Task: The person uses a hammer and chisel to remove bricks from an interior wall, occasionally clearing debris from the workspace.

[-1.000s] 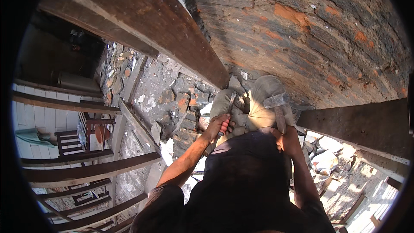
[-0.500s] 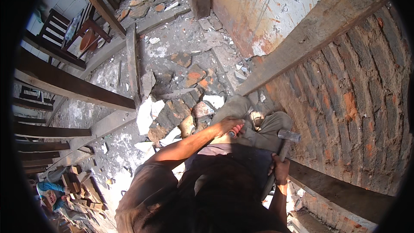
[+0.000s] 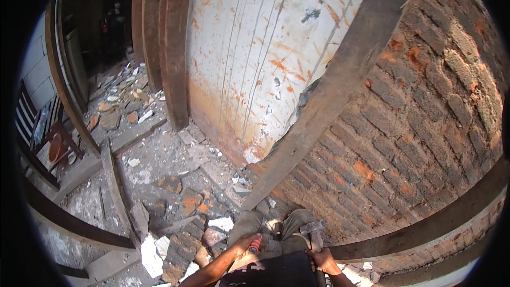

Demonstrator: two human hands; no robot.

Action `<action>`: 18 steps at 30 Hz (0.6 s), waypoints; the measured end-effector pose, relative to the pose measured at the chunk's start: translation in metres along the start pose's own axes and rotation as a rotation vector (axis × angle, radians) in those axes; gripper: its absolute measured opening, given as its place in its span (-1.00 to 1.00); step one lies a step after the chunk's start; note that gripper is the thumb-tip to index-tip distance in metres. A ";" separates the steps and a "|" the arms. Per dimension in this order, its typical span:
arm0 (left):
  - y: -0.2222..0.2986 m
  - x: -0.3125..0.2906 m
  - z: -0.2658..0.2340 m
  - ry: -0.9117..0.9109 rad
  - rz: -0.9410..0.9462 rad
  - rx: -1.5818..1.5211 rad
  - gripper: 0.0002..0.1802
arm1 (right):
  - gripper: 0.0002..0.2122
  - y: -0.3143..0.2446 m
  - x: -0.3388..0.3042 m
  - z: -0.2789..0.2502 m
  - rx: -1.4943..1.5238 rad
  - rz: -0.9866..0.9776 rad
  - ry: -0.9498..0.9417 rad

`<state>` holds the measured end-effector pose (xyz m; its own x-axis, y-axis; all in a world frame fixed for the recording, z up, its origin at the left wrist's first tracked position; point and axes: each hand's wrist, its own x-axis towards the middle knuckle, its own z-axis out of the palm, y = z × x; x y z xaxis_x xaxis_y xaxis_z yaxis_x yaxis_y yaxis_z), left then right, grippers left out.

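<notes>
My left hand (image 3: 244, 245) is closed around the red grip of what looks like a chisel (image 3: 256, 244), held in front of my lap. Its round end shows; the blade is hidden. To the right, my right hand (image 3: 324, 262) is wrapped round the handle of a hammer (image 3: 313, 227). The hammer points up, its grey head above my fist and close to my knee. My bent legs in grey-brown trousers (image 3: 247, 224) lie just beyond both hands. The hammer and chisel are apart.
A bare brick wall (image 3: 372, 143) rises on the right, crossed by a slanting wooden beam (image 3: 329, 95). Ahead stands a stained white wall (image 3: 249, 58). Broken plaster and masonry rubble (image 3: 183, 250) covers the floor at left. Wooden beams (image 3: 79, 228) and a dark slatted chair (image 3: 45, 122) stand farther left.
My view has tilted up and turned right, showing more of both walls, so my hands appear lower. Both hands keep hold of their tools.
</notes>
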<state>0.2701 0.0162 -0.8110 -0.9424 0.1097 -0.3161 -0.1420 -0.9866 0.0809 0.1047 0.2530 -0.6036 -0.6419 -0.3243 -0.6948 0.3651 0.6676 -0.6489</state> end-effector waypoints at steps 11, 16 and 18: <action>0.060 -0.009 0.088 0.184 0.154 0.385 -0.83 | -0.70 -0.030 0.015 0.012 0.022 -0.194 -0.070; 0.067 -0.007 0.107 0.150 0.199 0.464 -0.81 | -0.70 -0.047 0.002 0.014 0.036 -0.268 -0.090; 0.069 -0.006 0.115 0.143 0.223 0.495 -0.80 | -0.70 -0.052 0.000 0.014 0.051 -0.296 -0.105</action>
<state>0.2308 -0.0383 -0.6949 -0.9203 -0.1464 -0.3629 -0.1019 -0.8057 0.5835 0.0950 0.2095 -0.5744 -0.6533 -0.5685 -0.5000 0.2077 0.5005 -0.8405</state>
